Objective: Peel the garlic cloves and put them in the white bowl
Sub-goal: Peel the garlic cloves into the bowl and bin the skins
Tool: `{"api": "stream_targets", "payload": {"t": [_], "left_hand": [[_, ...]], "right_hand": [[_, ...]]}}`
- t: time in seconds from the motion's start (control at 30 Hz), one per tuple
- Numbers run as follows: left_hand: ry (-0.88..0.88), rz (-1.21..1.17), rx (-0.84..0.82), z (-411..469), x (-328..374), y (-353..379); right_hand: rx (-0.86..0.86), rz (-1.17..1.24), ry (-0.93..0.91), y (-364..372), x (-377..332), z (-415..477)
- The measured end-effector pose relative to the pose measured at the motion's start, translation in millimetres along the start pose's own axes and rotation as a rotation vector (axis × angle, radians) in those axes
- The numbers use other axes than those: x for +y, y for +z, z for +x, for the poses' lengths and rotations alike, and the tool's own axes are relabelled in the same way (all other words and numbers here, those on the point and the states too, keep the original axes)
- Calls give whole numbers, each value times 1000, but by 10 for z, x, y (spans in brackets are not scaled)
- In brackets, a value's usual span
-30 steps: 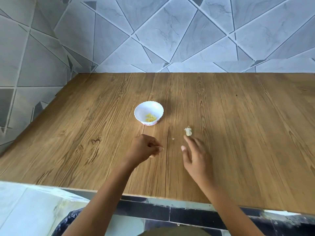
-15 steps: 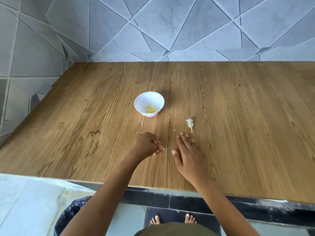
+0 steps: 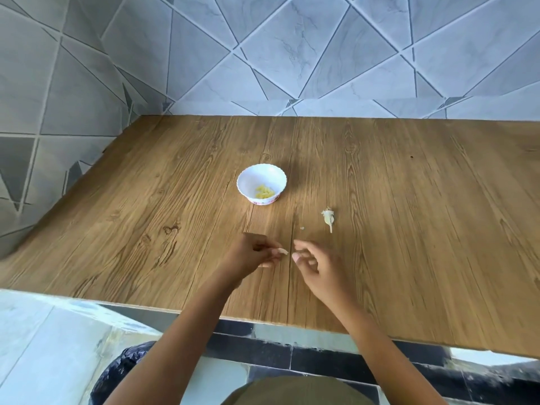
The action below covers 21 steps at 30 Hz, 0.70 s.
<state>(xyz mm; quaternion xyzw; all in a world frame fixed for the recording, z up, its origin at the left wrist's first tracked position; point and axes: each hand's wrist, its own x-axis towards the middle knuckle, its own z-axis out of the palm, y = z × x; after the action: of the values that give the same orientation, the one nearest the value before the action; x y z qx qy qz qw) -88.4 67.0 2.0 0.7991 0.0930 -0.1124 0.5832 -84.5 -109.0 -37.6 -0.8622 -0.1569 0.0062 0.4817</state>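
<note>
Head view: left hand [image 3: 250,256] pinches a pale, curved garlic clove [image 3: 283,251]; right hand [image 3: 319,266] relaxed.

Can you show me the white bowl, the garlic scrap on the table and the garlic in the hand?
white bowl [image 3: 260,174], head view, bare inner wall.
garlic scrap [image 3: 328,216], head view, its thick upper end.
garlic piece [image 3: 283,251], head view, the tip poking out of the left hand [image 3: 248,257].

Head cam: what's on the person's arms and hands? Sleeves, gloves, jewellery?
Left hand and right hand are bare, with no gloves, rings or wristbands visible. Left forearm and right forearm are bare to the frame edge, no sleeves in view. An olive-brown garment shows at the bottom edge.
</note>
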Motion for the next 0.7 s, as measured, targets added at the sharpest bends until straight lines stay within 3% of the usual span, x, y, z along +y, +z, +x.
{"api": "stream_targets", "payload": {"t": [0.1, 0.2, 0.4, 0.6, 0.67, 0.7], "left_hand": [[-23, -149, -29, -40, 27, 26], [-13, -157, -21, -45, 68, 23], [7, -113, -33, -23, 82, 11], [-98, -135, -47, -5, 69, 58], [-99, -155, -37, -4, 61, 69], [-81, -139, -24, 1, 59, 72]], "right_hand": [[-94, 397, 240, 15, -120, 84], [-54, 610, 289, -18, -194, 123], [-117, 491, 199, -13, -155, 197], [146, 19, -358, 136, -18, 171], [133, 6, -338, 131, 5, 177], [85, 62, -233, 106, -23, 178]]}}
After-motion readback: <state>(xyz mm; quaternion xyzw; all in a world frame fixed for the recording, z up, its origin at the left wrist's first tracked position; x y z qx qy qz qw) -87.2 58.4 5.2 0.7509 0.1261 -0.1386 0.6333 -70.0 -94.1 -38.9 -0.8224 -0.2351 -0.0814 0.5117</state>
